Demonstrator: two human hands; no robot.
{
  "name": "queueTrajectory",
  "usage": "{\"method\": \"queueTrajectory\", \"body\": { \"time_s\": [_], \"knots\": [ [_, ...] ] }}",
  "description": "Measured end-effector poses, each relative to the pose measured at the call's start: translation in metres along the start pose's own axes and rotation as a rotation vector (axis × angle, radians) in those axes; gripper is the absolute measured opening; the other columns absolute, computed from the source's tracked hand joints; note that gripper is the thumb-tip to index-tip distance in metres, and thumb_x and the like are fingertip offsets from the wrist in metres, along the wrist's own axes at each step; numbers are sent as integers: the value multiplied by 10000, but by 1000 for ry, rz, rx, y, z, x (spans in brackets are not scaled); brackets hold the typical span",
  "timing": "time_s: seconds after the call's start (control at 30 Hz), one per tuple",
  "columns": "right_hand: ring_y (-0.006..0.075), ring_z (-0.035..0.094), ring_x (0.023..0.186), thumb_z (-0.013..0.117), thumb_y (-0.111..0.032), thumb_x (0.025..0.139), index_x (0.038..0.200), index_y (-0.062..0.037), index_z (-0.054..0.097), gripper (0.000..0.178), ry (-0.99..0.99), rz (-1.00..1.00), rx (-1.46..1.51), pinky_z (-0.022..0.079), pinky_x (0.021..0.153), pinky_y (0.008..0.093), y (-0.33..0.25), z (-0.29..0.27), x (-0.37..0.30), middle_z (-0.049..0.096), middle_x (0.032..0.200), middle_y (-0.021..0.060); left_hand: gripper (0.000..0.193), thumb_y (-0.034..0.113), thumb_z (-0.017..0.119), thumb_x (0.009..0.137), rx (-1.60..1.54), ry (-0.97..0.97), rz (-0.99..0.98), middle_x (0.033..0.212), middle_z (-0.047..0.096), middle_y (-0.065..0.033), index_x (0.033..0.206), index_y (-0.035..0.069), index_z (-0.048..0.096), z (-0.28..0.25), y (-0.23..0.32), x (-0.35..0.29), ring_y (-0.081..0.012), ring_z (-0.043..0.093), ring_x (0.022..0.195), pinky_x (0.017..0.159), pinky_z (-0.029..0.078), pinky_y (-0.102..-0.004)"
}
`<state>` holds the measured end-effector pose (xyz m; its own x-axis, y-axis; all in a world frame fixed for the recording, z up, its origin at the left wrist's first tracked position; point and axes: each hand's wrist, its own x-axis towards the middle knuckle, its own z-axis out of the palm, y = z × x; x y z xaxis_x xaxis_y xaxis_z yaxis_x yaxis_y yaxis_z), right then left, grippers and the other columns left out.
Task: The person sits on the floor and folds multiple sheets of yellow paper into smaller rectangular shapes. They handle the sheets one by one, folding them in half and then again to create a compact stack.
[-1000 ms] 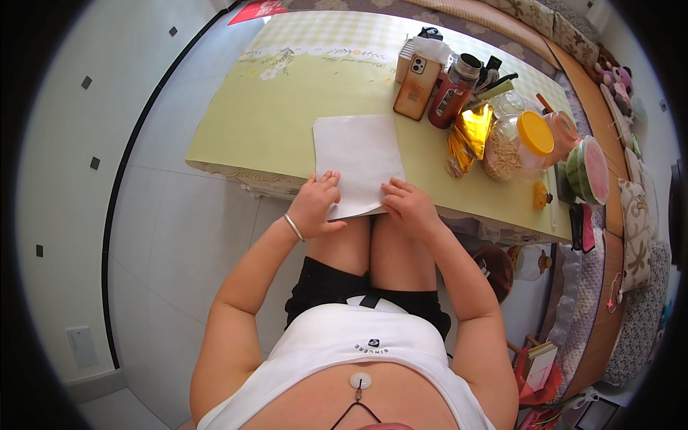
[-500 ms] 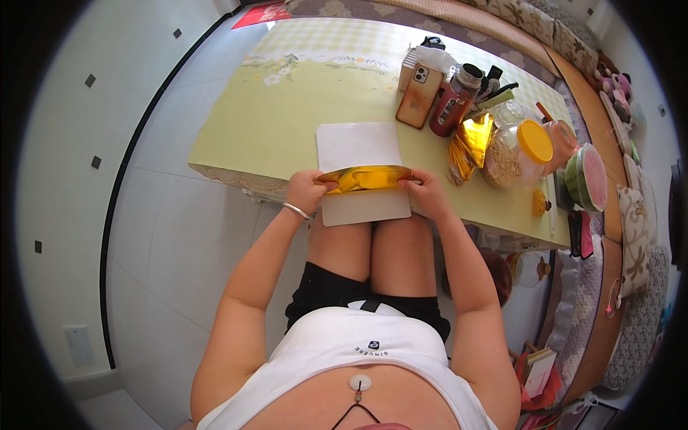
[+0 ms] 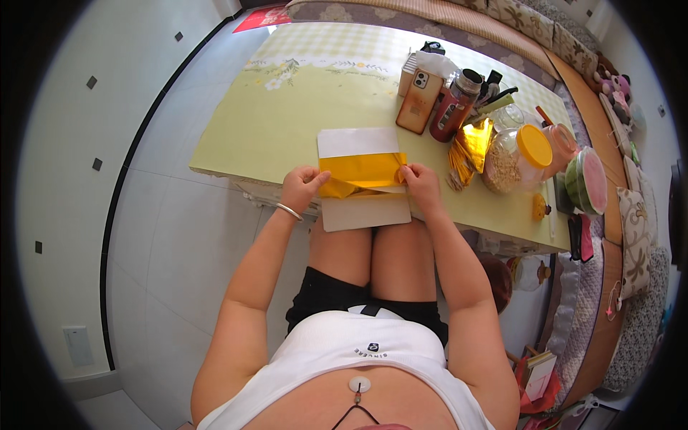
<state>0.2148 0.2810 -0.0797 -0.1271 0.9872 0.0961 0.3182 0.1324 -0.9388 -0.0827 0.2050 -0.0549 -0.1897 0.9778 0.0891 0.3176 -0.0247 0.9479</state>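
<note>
A sheet of shiny gold foil paper point(image 3: 362, 170) is stretched sideways between my two hands, over a white board point(image 3: 367, 215). The board reaches from the tabletop out over my thighs. My left hand point(image 3: 304, 188) pinches the foil's left end between thumb and fingers. At the other end, my right hand point(image 3: 421, 185) grips the right edge the same way. Along its near side the foil is creased and partly folded, with a strip of white showing between the layers. A silver bangle point(image 3: 289, 211) circles my left wrist.
The green table point(image 3: 251, 129) carries a smartphone point(image 3: 421, 100) propped upright, a red flask point(image 3: 454, 107), more gold foil point(image 3: 474, 147), a yellow-lidded jar point(image 3: 505, 161) and a cut watermelon point(image 3: 586, 183) at the right. Beyond them runs a cushioned sofa point(image 3: 613, 251).
The foil was a narrow, bunched band; now it spreads wider and flatter, reaching farther up the board. Both hands have shifted slightly, still holding its ends.
</note>
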Motion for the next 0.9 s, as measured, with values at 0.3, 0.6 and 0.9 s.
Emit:
{"method": "queueTrajectory", "body": {
  "time_s": [0.3, 0.6, 0.9],
  "knots": [
    [358, 657, 757, 624, -316, 903, 829, -76, 712, 267, 150, 24, -409, 514, 678, 449, -30, 22, 7, 685, 804, 171, 392, 281, 719, 899, 355, 80, 42, 692, 548, -87, 684, -27, 606, 11, -15, 13, -209, 525, 637, 640, 450, -351],
    [330, 665, 812, 647, -366, 902, 861, -106, 676, 265, 176, -6, -712, 531, 690, 457, -21, 26, 19, 682, 911, 99, 352, 270, 784, 808, 468, 63, -154, 691, 581, -127, 649, 0, 624, 18, 10, 16, -270, 585, 666, 652, 485, -404],
    [321, 670, 805, 670, -387, 895, 861, -112, 642, 278, 175, 2, -788, 538, 682, 450, -19, 29, 20, 667, 906, 87, 270, 191, 806, 722, 717, 233, 132, 752, 602, -138, 597, 29, 629, 29, -8, 9, -323, 584, 735, 705, 484, -449]
  ]
}}
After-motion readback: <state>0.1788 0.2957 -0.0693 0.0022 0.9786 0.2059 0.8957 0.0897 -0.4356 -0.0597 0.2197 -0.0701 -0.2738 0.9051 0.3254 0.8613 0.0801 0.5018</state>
